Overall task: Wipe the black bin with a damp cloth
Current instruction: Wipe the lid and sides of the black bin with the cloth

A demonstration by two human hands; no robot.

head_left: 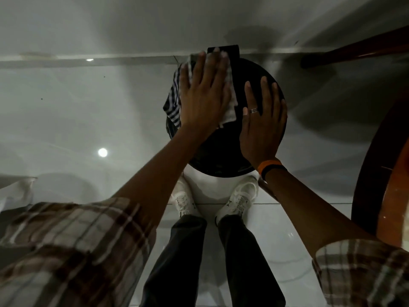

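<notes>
A round black bin (221, 151) stands on the floor against the wall, seen from straight above with its lid closed. My left hand (203, 94) lies flat, fingers spread, pressing a white cloth with dark stripes (174, 96) onto the far left of the lid. The cloth hangs over the lid's left edge. My right hand (263, 125) rests flat on the right side of the lid, fingers apart, a ring on one finger and an orange and black band at the wrist.
My two white shoes (239, 200) stand on the pale glossy tiles just in front of the bin. A brown wooden round table edge (376, 173) curves along the right. A dark wooden bar (354, 52) juts in at the upper right. The white wall runs behind.
</notes>
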